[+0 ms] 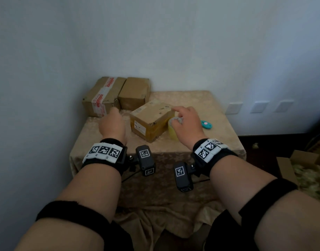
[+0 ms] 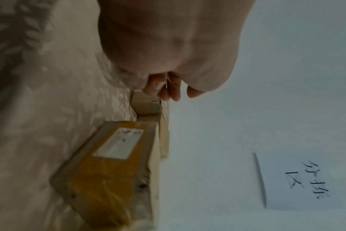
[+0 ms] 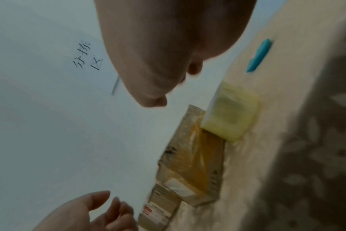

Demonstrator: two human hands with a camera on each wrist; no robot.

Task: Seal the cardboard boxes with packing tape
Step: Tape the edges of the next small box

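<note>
A cardboard box [image 1: 152,120] wrapped in yellowish tape sits mid-table, also seen in the left wrist view [image 2: 113,164] and the right wrist view [image 3: 193,164]. A yellow tape roll [image 1: 172,132] stands against its right side, free of any grip in the right wrist view [image 3: 231,112]. My right hand [image 1: 180,115] hovers just above the roll with relaxed fingers, the forefinger reaching to the box's top right corner. My left hand [image 1: 114,113] hangs left of the box, fingers [image 2: 168,89] loosely curled and holding nothing. Two more boxes stand at the back left: one with red-and-white tape [image 1: 103,96], one plain [image 1: 134,93].
A teal cutter [image 1: 206,124] lies on the gold tablecloth [image 1: 219,134] right of my right hand. Walls close off the table's back and left. A handwritten paper sign [image 2: 298,182] hangs on the wall. An open carton [image 1: 304,171] with filler sits on the floor at right.
</note>
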